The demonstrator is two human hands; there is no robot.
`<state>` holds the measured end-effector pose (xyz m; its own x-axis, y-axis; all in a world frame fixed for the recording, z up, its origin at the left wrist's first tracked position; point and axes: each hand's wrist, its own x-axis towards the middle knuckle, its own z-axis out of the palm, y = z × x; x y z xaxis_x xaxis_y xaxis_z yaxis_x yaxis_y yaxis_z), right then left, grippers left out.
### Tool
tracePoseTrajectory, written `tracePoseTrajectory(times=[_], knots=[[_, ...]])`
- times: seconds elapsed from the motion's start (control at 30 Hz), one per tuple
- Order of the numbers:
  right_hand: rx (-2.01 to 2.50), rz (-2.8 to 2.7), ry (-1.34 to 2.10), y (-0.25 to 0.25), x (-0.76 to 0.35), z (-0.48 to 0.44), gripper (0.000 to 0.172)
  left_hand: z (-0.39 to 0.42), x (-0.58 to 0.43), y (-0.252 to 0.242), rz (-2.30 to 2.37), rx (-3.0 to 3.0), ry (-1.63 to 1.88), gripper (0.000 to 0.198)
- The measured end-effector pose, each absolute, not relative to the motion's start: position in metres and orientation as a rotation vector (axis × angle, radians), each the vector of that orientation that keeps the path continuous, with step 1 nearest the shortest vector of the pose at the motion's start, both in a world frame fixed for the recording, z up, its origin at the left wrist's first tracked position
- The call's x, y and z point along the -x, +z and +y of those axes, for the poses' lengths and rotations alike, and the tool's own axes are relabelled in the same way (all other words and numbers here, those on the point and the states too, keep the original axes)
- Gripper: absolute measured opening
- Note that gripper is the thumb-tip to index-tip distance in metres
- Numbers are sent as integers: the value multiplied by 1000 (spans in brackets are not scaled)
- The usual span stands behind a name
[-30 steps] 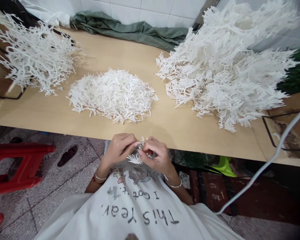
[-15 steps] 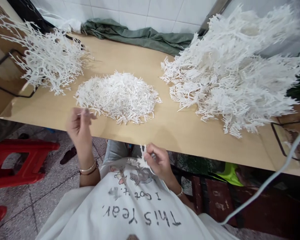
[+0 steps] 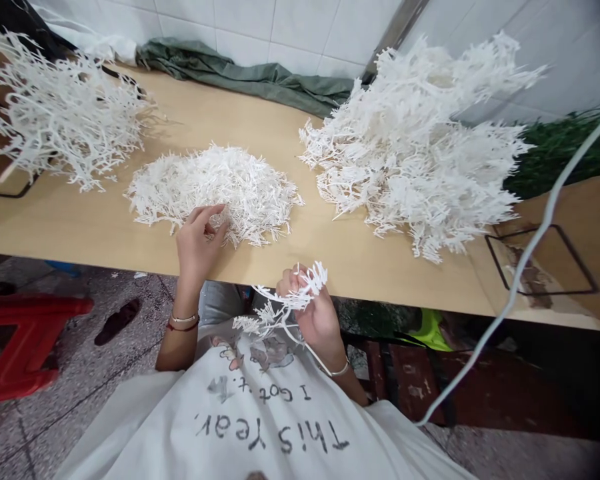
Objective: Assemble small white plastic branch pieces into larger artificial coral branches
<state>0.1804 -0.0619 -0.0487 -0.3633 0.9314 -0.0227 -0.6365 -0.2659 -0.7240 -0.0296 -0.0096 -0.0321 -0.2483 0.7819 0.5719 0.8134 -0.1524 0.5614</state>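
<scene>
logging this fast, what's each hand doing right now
Left hand: open, fingers parted at the low white pile of plastic-looking sprigs.
Right hand: closed, holding a white, branching, plastic-looking stem.

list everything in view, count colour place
table: 1, tan, centre
sprig pile: 1, white, mid-table
branched heaps: 2, white, table's left and right
held stem: 1, white, by table's edge
tiled wall: 1, white, behind table
cloth: 1, green, along wall
foliage: uncounted, green, far right
cable: 1, white, right
wire frames: 2, black, table's ends
unclear item: 1, lime, under table
stool: 1, red, left floor
shoe: 1, dark, left floor
boards: several, dark red, lower right
T-shirt: 1, white, bottom
left hand: 1, bare, at sprig pile
right hand: 1, bare, on held stem
</scene>
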Motion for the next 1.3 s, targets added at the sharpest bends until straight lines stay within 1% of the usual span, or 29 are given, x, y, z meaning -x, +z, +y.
tracePoseTrajectory(times=[0.1, 0.17, 0.2, 0.27, 0.33, 0.4, 0.5, 0.63, 0.7, 0.83, 0.9, 1.0, 1.13, 1.23, 1.3], knots=[[634, -716, 1812, -49, -180, -63, 40, -24, 18, -26, -1842, 1965, -1692, 21], [686, -743, 1776, -51, -179, -64, 40, -38, 5, -20, -1667, 2156, -1865, 19], [708, -772, 1760, -53, -179, -66, 40, -46, -2, -17, -1568, 2294, -1909, 23], [745, -829, 1733, -57, -177, -69, 40, -60, -15, -13, -1391, 2590, -1876, 34], [773, -856, 1705, -60, -176, -72, 39, -69, -25, -10, -1283, 2823, -1734, 41], [779, -840, 1676, -61, -175, -74, 35, -74, -31, -10, -1207, 2901, -1618, 37], [781, -778, 1631, -61, -175, -78, 37, -79, -32, -11, -1147, 2805, -1624, 25], [790, -771, 1626, -56, -174, -84, 45, -89, -30, -11, -1247, 2829, -1683, 12], [744, -793, 1690, -54, -174, -87, 47, -96, -30, -12, -1402, 2942, -1804, 5], [647, -949, 1767, -54, -175, -91, 48, -109, -31, -22, -1994, 2988, -2167, 26], [665, -1065, 1713, -55, -176, -91, 47, -112, -31, -28, -2129, 2967, -2255, 37], [732, -1197, 1596, -52, -177, -90, 46, -113, -32, -34, -2053, 3080, -2256, 49], [703, -1374, 1499, -45, -176, -88, 42, -111, -36, -34, -2105, 2907, -2157, 45], [644, -1492, 1505, -45, -177, -85, 35, -108, -36, -32, -2080, 2715, -2217, 49], [587, -1570, 1538, -46, -179, -82, 31, -106, -33, -31, -2046, 2682, -2175, 51]])
